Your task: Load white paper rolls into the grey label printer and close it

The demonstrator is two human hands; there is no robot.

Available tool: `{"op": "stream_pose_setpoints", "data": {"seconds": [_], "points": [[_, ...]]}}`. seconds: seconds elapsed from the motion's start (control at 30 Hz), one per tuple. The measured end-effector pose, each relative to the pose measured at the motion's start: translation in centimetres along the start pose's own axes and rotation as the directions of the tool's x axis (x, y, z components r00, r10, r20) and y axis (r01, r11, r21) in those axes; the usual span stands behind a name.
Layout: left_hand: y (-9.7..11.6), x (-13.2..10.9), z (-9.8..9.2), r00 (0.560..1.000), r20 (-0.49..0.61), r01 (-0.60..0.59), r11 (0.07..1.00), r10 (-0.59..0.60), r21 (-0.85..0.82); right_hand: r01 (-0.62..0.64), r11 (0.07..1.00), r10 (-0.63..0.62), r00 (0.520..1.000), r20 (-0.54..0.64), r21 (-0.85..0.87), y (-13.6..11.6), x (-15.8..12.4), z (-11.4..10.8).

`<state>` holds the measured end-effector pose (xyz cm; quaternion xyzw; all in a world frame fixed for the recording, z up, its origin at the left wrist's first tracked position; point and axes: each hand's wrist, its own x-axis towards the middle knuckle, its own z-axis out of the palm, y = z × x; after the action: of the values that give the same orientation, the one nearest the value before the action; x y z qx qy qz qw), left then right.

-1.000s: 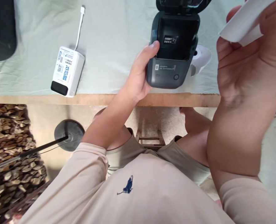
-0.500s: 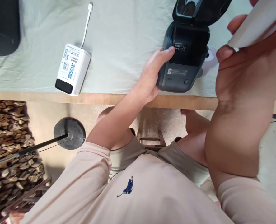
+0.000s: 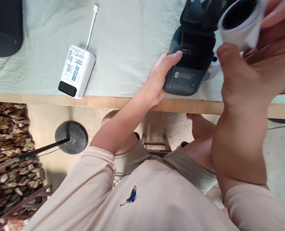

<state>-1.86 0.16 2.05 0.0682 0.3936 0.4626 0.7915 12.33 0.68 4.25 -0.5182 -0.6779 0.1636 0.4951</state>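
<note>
A dark grey label printer (image 3: 188, 72) with its lid flipped open stands near the table's front edge. My left hand (image 3: 159, 78) grips its left side, thumb on the rim of the empty compartment. My right hand (image 3: 255, 61) is raised close to the camera, fingers closed round a white paper roll (image 3: 240, 24) whose dark core faces me, just right of the open lid. Another white roll (image 3: 214, 65) peeks out behind the printer's right side.
A white power bank (image 3: 76, 71) with a short white cable (image 3: 91, 24) lies on the pale cloth to the left. A black object (image 3: 4, 29) sits at the far left corner. Below the wooden table edge (image 3: 108, 102) are a round black stand base (image 3: 71, 137) and stacked firewood (image 3: 4, 154).
My right hand has turned the paper roll so its dark core now faces the camera and brought it lower, toward the printer's open lid. My left hand still holds the printer.
</note>
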Motion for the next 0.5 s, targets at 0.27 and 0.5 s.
{"op": "stream_pose_setpoints", "data": {"seconds": [0.27,0.5], "points": [[-0.48,0.70,-0.96,0.897,0.380,-0.301,0.942,0.228,0.146,0.012,0.914,0.055,0.987,0.153,-0.406,-0.85,-0.91,-0.58],[-0.63,0.48,-0.62,0.891,0.378,-0.339,0.923,0.252,0.183,-0.018,0.881,0.137,0.966,0.219,-0.472,-0.35,-0.95,-0.14]]}}
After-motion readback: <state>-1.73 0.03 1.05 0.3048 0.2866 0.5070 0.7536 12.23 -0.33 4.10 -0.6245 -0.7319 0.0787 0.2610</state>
